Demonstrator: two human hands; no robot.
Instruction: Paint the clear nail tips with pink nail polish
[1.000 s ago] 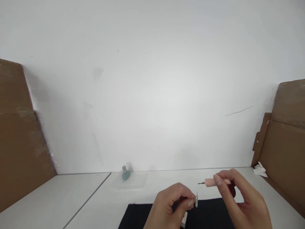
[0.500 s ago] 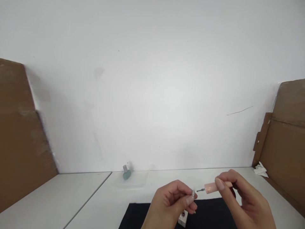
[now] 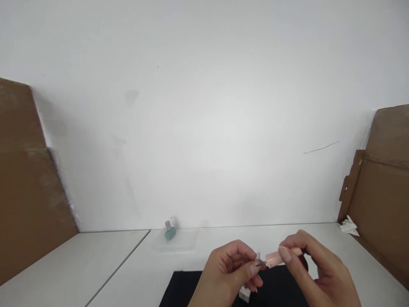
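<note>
My left hand (image 3: pixel 226 273) pinches a small, clear, silvery piece (image 3: pixel 257 256), possibly a false nail tip, upright between thumb and fingers. My right hand (image 3: pixel 319 266) grips a peach-coloured nail polish brush handle (image 3: pixel 281 257) between thumb and fingers. The thin tip of the brush meets the small piece, and my left fingertips partly hide the contact. Below my left hand, a small white block (image 3: pixel 244 294) stands on a black mat (image 3: pixel 275 290). A teal nail polish bottle (image 3: pixel 170 233) with a grey cap stands farther back, on a clear plastic sheet (image 3: pixel 175 246).
Both hands are above a white table (image 3: pixel 204 238) with a seam running across its left side. Brown cardboard panels (image 3: pixel 380 192) stand at both sides, a crumpled white tissue (image 3: pixel 349 226) lies at the right, and a white wall rises behind.
My right hand has moved left, bringing the brush from a small gap to contact with the small piece. My left hand has stayed nearly in place, and the piece now stands upright.
</note>
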